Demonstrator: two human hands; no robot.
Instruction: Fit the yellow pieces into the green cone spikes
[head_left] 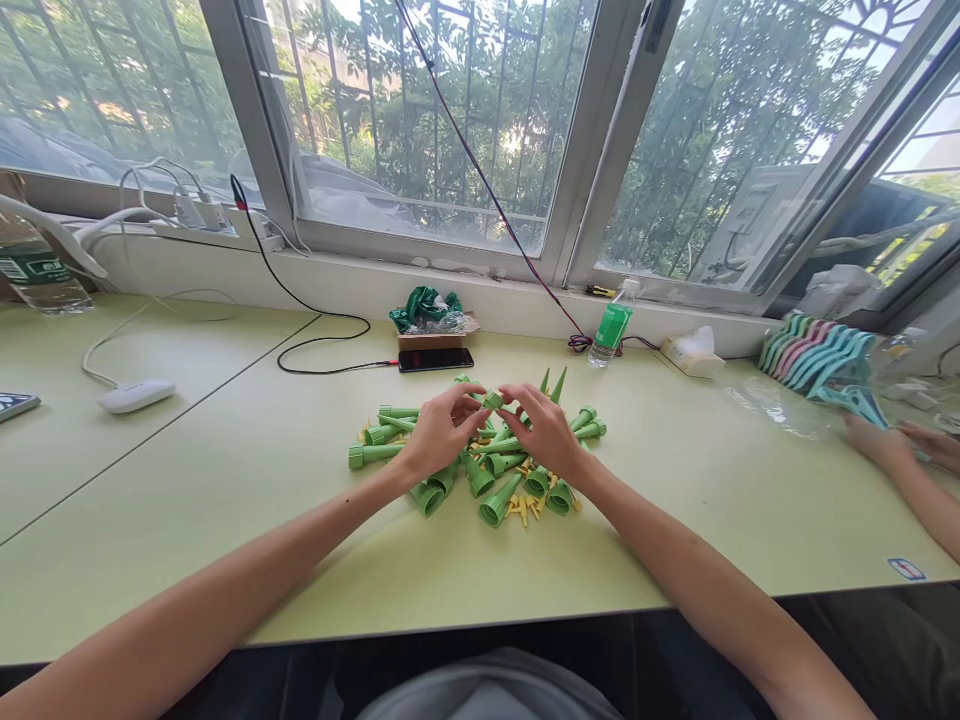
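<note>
Your left hand point(439, 435) and right hand point(544, 430) meet over the pile of green plastic cone spikes point(480, 468), fingers of both pinched on one small green plastic cap point(493, 400). If it slips, it would likely vanish into the pile. A dragging wrist could scatter the small yellow plastic pegs point(525, 508) at the pile's near edge. Barred windows point(450, 120) run behind the pile. It lies on a pale green table point(225, 470), with a black phone point(435, 359) just beyond.
</note>
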